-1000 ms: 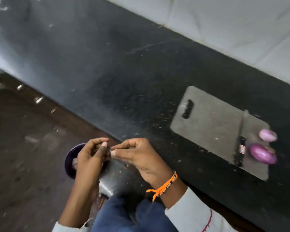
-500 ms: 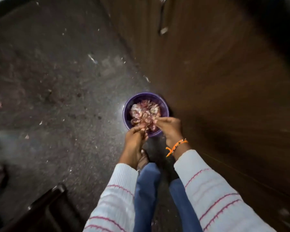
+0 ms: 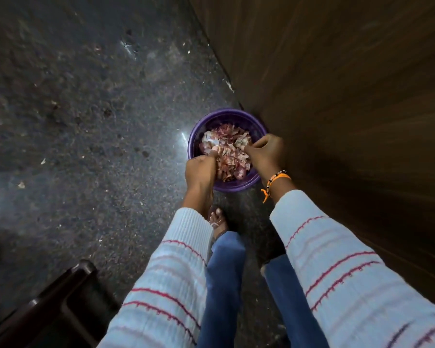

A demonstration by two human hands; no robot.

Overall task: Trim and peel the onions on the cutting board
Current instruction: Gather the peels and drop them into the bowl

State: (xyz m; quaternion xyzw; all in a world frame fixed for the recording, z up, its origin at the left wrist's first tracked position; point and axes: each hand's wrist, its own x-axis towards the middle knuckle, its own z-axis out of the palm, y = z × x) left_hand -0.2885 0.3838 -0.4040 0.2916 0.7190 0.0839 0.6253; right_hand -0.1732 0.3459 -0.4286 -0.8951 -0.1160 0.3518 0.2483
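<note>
Scene: a person bends over a purple bowl (image 3: pixel 255 180) set on the dark speckled floor (image 3: pixel 86 121), hard against a brown wooden cabinet front (image 3: pixel 349 96) at 3 o'clock.
Bowl: filled with pink and white onion peels (image 3: pixel 227 146); it sits a little above and right of frame centre.
Left hand (image 3: pixel 201 169): over the bowl's 8 o'clock rim, fingers reaching down into the peels; the grip is turned away from the camera, so whether it pinches a scrap cannot be told.
Right hand (image 3: pixel 265 149): over the 3 o'clock rim, fingers curled with the tips among the peels; what the grip holds, if anything, cannot be told.
Wrist: an orange thread band with beads (image 3: pixel 276 178) on the right wrist.
Clothing: pale ribbed sleeves with red stripes (image 3: pixel 176 280), blue jeans (image 3: pixel 224 285), one bare foot in a sandal (image 3: pixel 217 222) just below the bowl at 6 o'clock.
Corner: a dark wooden furniture edge (image 3: pixel 60 297) at 7 o'clock.
Onions: the onions, the cutting board and the bench are out of view.
Change from half a second ago: the hands, then side by side at the bowl's near rim, have moved apart to opposite sides of it, and the right hand reaches further in; the bowl sits in the same spot by the cabinet.
Change from one second ago: the view then took in the bench with the board, knife and two onions at 3 o'clock; it has since swung down to the floor.
</note>
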